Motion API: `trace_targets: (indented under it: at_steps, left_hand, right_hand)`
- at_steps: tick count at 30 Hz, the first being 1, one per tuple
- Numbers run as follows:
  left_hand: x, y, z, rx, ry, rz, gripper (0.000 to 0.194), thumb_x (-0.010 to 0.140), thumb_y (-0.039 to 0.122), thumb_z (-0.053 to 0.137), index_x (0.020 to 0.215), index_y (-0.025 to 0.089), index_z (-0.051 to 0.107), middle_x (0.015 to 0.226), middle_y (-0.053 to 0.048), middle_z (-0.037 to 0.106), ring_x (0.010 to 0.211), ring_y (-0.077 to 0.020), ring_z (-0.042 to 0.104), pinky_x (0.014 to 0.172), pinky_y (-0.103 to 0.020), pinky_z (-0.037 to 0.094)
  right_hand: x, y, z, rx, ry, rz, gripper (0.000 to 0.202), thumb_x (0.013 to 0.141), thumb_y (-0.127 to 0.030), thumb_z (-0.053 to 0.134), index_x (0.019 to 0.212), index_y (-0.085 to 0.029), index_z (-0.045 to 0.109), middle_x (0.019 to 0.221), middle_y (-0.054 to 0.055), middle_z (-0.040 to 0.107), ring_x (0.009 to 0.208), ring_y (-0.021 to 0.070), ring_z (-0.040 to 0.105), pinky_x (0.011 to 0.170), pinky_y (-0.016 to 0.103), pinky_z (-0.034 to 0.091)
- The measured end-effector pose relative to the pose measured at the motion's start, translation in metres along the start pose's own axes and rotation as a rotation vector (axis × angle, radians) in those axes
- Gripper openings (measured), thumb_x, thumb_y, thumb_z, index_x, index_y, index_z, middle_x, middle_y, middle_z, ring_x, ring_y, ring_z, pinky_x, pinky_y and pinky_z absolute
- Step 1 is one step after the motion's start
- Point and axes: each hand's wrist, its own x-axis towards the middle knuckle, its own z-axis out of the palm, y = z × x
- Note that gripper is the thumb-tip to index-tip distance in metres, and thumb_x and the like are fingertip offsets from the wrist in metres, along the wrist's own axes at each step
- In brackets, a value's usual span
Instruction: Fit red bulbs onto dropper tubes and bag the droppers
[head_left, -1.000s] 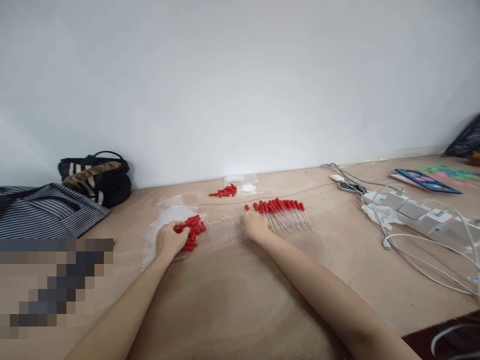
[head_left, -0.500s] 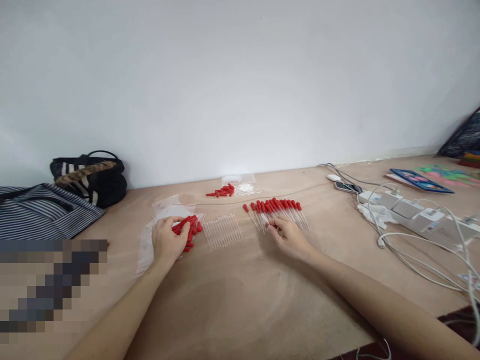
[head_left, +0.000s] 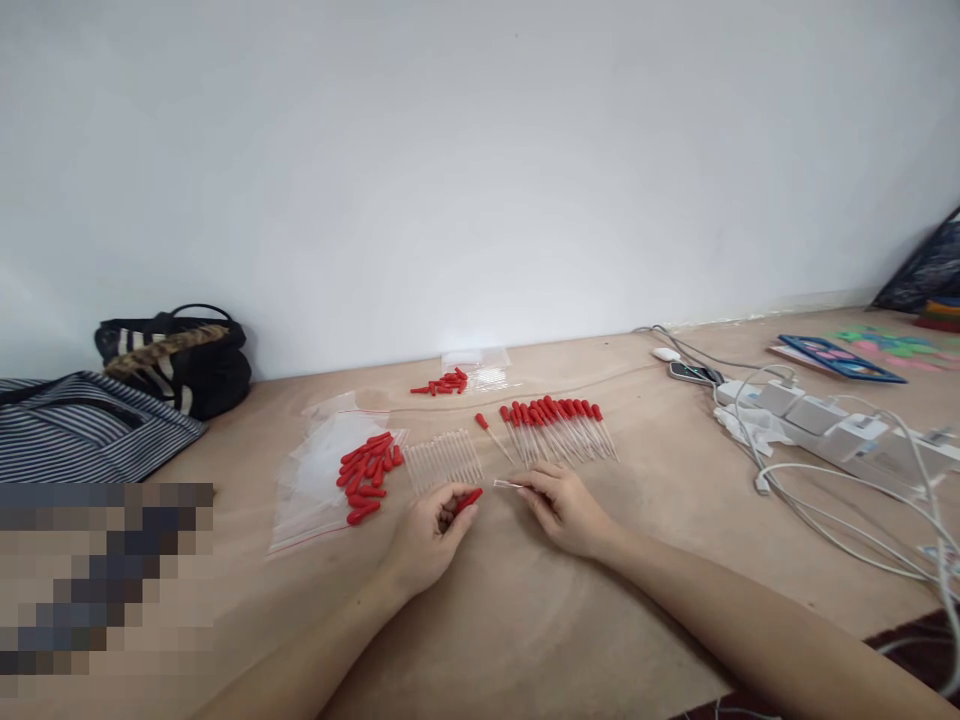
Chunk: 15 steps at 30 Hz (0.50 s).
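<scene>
Between the thumb and fingers of my left hand [head_left: 435, 535] is a red rubber dropper bulb [head_left: 469, 500], its end pointing toward my right hand. My right hand [head_left: 562, 505] pinches a clear glass dropper tube [head_left: 507, 484], its end a short gap from the bulb. Several loose red bulbs [head_left: 367, 470] lie on clear plastic bags [head_left: 304, 500] to the left. A row of bare glass tubes [head_left: 444, 460] sits just beyond my left hand. Behind my right hand lie several droppers with red bulbs fitted [head_left: 559, 415], one [head_left: 484, 425] set a little apart.
Smaller red bulbs [head_left: 442, 382] and a clear bag of tubes [head_left: 487, 375] lie by the wall. At the right are a power strip with chargers and cables [head_left: 832, 430], a phone-like device [head_left: 694, 372] and a blue-framed tray [head_left: 840, 360]. Bags [head_left: 180, 365] stand at the left.
My left hand has left the pile of bulbs, moving right and nearer me with one bulb. My right hand has drawn slightly toward me from the fitted droppers, bringing the glass tube near the bulb.
</scene>
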Motion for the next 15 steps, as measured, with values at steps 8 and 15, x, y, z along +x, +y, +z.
trace_targets:
  at_steps: [8,15]
  left_hand:
    - [0.001,0.006,-0.003,-0.045,-0.024,0.002,0.017,0.078,0.026,0.05,0.088,0.018,0.061,0.081,-0.002,0.064,0.07,-0.0153,0.059,0.062,-0.026,0.048]
    - [0.002,0.007,-0.003,-0.011,-0.005,0.028,0.016,0.078,0.025,0.05,0.085,0.019,0.062,0.078,-0.002,0.061,0.07,-0.0145,0.058,0.062,-0.025,0.047]
  right_hand:
    - [-0.001,-0.007,0.007,0.009,-0.018,-0.025,0.024,0.083,-0.014,0.041,0.1,-0.017,0.058,0.081,0.006,0.059,0.075,0.0152,0.054,0.068,0.029,0.041]
    - [-0.002,-0.009,0.012,-0.001,-0.03,-0.045,0.025,0.083,-0.015,0.04,0.099,-0.016,0.06,0.075,0.005,0.058,0.069,0.0144,0.052,0.064,0.027,0.041]
